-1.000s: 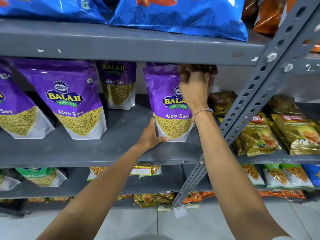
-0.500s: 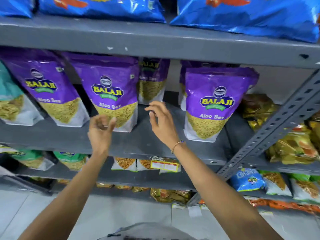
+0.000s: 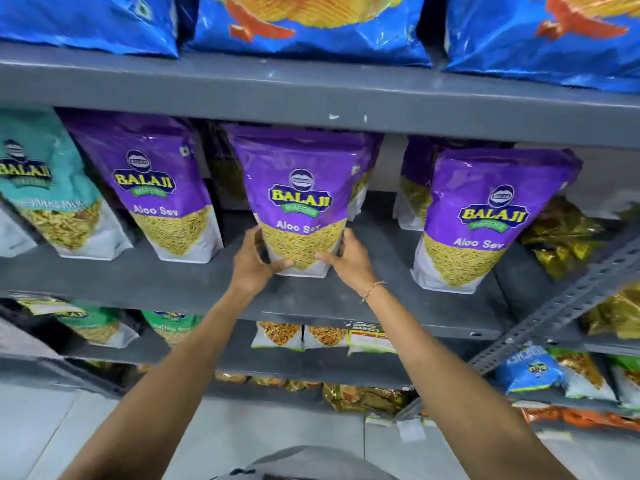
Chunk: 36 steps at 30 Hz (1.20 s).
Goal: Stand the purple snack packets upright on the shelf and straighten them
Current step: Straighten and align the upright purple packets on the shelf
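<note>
Three purple packets (image 3: 300, 199) on grey shelf (image 3: 194, 282)

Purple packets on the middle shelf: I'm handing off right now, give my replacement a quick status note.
Left hand and right hand both clasp the base of the middle purple packet, upright on the grey shelf.
Left purple packet and right purple packet stand at the front.
Left: square the held packet; check the purple packets behind, partly hidden.

Left hand (image 3: 251, 263) and right hand (image 3: 349, 259) gripping middle purple packet (image 3: 299, 199), upright on grey shelf (image 3: 138, 278)
</note>
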Motion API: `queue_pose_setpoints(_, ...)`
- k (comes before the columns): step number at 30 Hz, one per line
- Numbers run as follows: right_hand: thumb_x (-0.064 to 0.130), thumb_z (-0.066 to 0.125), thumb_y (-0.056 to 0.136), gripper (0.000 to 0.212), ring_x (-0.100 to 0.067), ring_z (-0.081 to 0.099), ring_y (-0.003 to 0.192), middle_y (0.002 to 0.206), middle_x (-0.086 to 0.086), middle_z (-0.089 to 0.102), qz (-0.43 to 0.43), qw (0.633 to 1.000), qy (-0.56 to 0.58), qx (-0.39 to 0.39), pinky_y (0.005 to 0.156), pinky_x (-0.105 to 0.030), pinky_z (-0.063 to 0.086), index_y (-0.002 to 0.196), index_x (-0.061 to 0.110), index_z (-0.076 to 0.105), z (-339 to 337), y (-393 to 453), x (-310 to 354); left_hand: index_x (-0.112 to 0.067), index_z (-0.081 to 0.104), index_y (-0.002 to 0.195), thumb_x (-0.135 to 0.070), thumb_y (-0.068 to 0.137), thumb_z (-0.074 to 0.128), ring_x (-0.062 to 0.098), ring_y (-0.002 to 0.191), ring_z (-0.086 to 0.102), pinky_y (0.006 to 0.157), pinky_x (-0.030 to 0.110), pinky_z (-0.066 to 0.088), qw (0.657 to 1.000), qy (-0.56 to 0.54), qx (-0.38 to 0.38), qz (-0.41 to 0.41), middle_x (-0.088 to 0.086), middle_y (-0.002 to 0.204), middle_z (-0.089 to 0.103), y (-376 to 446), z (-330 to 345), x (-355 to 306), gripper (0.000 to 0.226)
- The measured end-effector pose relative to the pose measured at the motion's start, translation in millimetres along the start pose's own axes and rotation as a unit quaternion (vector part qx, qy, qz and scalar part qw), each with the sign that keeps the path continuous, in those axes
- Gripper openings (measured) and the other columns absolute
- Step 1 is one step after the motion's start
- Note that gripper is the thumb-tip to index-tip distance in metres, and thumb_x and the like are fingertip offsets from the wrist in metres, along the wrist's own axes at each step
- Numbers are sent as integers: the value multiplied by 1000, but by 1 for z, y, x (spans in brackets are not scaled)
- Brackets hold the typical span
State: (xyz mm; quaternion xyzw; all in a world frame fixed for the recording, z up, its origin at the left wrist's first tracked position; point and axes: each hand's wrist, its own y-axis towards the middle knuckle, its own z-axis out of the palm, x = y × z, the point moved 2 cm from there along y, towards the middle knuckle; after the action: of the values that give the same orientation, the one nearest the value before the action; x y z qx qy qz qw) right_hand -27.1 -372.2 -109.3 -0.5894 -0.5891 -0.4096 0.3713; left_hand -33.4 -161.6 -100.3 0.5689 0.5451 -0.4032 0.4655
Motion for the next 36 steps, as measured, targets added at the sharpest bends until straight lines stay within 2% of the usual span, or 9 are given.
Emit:
queue_pose_setpoints(6,-4,71,76,46,-24,58,111,120,-12,59,21,997,72,-10,103,-52,43,110,11,43,-56,-31,15,-13,44,126,-17,57,89,9,102,57,77,4,47,999,-4,21,31,-5,114,57,-16,55,-28,82)
queue_pose_setpoints(9,-3,70,78,53,-20,56,116,130,-14,55,20,996,79,18,102,-39,46,120,9,40,-64,-38,20,-13,45,124,-17,56,89,10,102,56,69,-2,42,999,-11,29,25,-6,113,57,-14,57,-28,82)
queue_pose_setpoints(12,-2,67,82,55,-12,57,111,123,-5,57,-4,995,98,-34,90,-21,50,128,9,41,-71,-42,18,-19,43,124,-20,54,90,11,106,55,76,8,46,998,7,52,19,-6,114,54,-8,48,-25,84)
queue_pose_setpoints(17,1,65,84,18,7,62,76,95,-9,67,-20,983,64,-171,75,-19,49,98,12,64,-78,-39,16,-24,42,115,-33,52,90,15,113,54,94,36,50,991,60,119,-2,-2,121,54,6,39,-17,80)
queue_pose_setpoints(22,-4,69,79,13,13,57,58,79,-7,70,-15,950,94,-296,72,-28,49,88,5,72,-76,-36,12,-16,41,109,-19,58,88,9,100,61,77,15,51,991,23,130,-21,-9,109,61,2,43,-21,69)
queue_pose_setpoints(26,9,68,84,9,-13,61,72,87,-9,70,-35,949,29,-313,68,-30,50,93,8,69,-72,-52,25,-18,40,110,-17,61,87,6,96,60,71,11,50,990,21,141,-12,-10,109,59,2,43,-24,68)
queue_pose_setpoints(29,11,67,86,5,-21,57,75,87,-3,62,-191,902,-70,-382,70,-31,48,88,8,64,-76,-72,62,-18,39,111,-18,62,86,4,96,59,76,14,51,988,19,155,-11,-11,109,58,3,42,-26,68)
queue_pose_setpoints(32,9,63,88,9,-24,55,94,102,-7,65,-344,838,-197,-375,88,-30,37,96,7,66,-85,-70,110,-17,39,112,-17,63,85,8,101,60,87,26,53,988,11,156,-11,-8,113,59,2,42,-24,68)
queue_pose_setpoints(36,28,53,89,27,-31,51,100,106,-16,67,-295,774,-377,-415,95,-43,25,108,11,63,-108,-36,157,-16,38,112,-18,62,86,14,106,60,86,26,52,987,13,162,-9,-4,116,59,3,41,-23,69)
